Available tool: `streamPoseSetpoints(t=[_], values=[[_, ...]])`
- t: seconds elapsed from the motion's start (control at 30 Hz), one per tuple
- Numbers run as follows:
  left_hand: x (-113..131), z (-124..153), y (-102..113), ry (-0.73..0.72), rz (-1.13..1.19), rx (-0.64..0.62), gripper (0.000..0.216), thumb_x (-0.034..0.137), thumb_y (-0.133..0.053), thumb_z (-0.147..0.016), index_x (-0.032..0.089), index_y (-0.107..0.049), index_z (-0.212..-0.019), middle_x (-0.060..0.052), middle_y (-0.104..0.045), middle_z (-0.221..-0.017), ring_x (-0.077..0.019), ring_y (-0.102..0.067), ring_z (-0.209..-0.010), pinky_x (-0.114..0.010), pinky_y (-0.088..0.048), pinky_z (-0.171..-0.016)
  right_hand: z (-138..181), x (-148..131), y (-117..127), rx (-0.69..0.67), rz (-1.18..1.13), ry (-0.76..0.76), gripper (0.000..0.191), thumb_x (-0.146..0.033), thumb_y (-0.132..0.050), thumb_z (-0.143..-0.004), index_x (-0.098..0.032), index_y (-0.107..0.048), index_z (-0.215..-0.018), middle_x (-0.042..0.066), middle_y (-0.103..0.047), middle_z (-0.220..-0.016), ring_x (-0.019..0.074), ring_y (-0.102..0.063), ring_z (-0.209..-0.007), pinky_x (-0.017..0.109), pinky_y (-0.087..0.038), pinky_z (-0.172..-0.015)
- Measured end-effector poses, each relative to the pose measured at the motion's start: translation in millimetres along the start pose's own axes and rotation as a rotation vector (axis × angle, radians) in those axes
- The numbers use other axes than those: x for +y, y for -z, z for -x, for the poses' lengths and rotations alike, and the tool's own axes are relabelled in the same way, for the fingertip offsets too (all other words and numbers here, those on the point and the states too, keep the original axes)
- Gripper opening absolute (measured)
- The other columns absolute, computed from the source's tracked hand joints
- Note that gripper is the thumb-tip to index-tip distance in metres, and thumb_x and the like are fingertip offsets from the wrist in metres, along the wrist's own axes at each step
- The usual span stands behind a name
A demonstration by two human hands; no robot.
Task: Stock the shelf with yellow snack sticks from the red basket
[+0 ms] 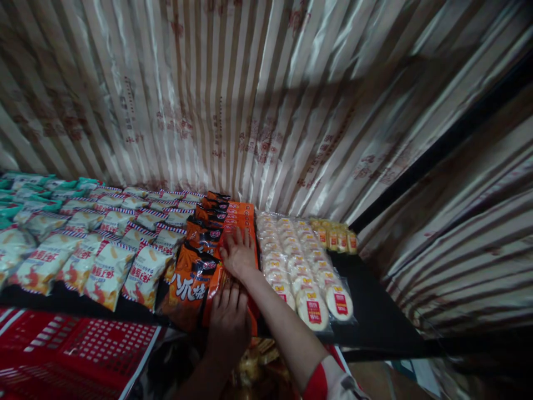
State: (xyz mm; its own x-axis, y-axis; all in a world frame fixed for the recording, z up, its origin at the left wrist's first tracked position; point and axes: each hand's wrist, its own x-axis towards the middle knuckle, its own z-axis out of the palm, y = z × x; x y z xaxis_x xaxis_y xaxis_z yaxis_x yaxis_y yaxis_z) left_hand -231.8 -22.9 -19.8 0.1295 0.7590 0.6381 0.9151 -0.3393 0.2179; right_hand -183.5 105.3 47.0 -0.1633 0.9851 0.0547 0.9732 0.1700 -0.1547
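My right hand [238, 253] lies flat with fingers stretched on the row of orange snack packets [237, 218] on a black shelf [370, 311]. My left hand [228, 322] rests with fingers spread on the front orange packet [189, 283], near the shelf's front edge. Neither hand grips a packet. To the right of my right forearm lie rows of round white rice crackers in clear wrappers [300, 266].
White snack bags with red and blue print [112, 244] fill the shelf to the left, with green-white bags [25, 191] farther left. Small yellow packets [335, 236] sit at the back right. A red plastic basket [62, 350] is below left. Striped shiny fabric [250, 94] hangs behind.
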Motion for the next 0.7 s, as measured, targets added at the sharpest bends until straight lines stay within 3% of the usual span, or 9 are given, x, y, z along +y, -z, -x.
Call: streamPoseSetpoints(t=[0.37,0.57,0.7], values=[[-0.7,-1.4,7.6,-0.004,0.041,-0.093,0.026,0.017,-0.04,-0.084,0.016,-0.062,-0.099,-0.01,-0.063,-0.103,-0.0262,-0.056,-0.102,-0.042,-0.043,-0.088,15.8,5.9,-28.4,-0.028,0.004,-0.063,0.057,-0.054,-0.022,-0.093,-0.032,-0.027,-0.146,0.001,-0.014,-0.157,0.0296,0.0,-0.144,0.049,-0.006,-0.111],[-3.2,4.8,8.5,-0.017,0.122,-0.017,0.032,0.017,-0.035,-0.087,0.013,-0.061,-0.106,-0.012,-0.062,-0.115,-0.0254,-0.053,-0.112,-0.04,-0.04,-0.095,16.4,4.4,-28.4,-0.027,0.019,-0.074,0.059,-0.056,-0.019,-0.093,-0.032,-0.027,-0.146,0.002,-0.014,-0.157,0.0302,0.001,-0.144,0.05,-0.008,-0.111],[-8.1,9.4,16.7,-0.013,0.14,-0.016,0.031,0.017,-0.034,-0.088,0.015,-0.061,-0.103,-0.012,-0.062,-0.112,-0.0239,-0.055,-0.107,-0.039,-0.043,-0.092,16.6,4.8,-29.8,-0.02,-0.004,-0.066,0.059,-0.055,-0.021,-0.092,-0.031,-0.027,-0.146,0.002,-0.014,-0.157,0.0307,0.001,-0.144,0.051,-0.006,-0.111]])
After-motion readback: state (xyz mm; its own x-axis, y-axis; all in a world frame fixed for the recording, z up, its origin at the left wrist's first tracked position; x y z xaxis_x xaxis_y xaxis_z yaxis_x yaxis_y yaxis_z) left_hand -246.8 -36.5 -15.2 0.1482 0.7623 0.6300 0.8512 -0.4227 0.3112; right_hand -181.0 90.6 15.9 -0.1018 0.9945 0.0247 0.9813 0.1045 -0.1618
